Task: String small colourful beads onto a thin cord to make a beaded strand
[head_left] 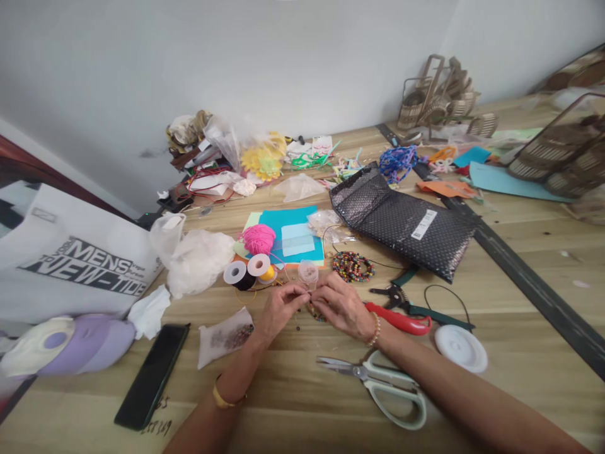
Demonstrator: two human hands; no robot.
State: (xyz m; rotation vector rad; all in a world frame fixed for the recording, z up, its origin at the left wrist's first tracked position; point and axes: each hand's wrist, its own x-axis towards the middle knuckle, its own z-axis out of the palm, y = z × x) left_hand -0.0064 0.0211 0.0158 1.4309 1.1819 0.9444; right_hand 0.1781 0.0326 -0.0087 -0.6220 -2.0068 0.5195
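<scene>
Risk of beads (316,314) spilling beneath left hand (283,307) and right hand (345,306), pinched together on something indistinct, from any slackened grip.

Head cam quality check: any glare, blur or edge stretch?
Head view: soft light, shiny highlights on the black bubble mailer; head view: baskets at the right edge look stretched and smeared; head view: left hand and right hand fairly clear, fingertip detail too small to resolve.
</scene>
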